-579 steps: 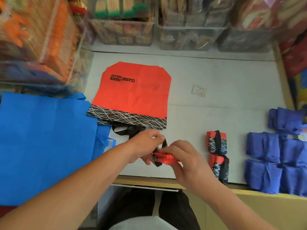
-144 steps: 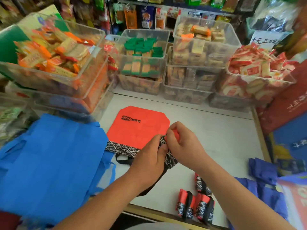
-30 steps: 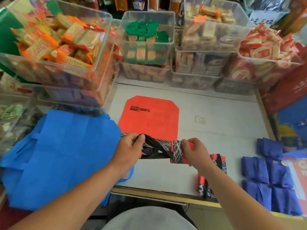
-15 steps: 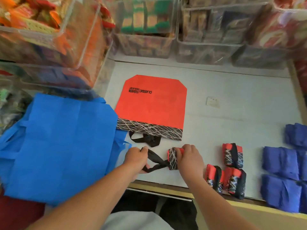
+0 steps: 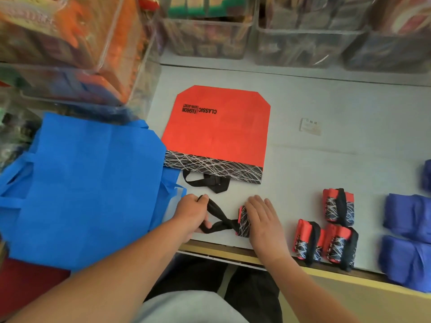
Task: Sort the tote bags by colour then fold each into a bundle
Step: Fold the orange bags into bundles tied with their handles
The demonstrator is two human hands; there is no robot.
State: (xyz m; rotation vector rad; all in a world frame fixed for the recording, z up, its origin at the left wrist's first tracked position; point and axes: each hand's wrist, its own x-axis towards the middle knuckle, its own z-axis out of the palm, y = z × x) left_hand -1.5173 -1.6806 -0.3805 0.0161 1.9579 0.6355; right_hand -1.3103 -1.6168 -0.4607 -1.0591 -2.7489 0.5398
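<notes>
Grey tabletop (image 5: 326,164); blue totes (image 5: 88,187) over left edge, flat red tote (image 5: 217,134) at middle. At near edge, rolled red tote (image 5: 243,220), long axis front-to-back, pressed under flat right hand (image 5: 263,220); black handles (image 5: 217,220) trailing leftward, gripped in left hand (image 5: 191,213).

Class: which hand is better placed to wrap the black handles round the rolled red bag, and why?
Probably the left: the left hand grips the black handles, while the right hand lies flat on the rolled red bag, pinning it.
</notes>
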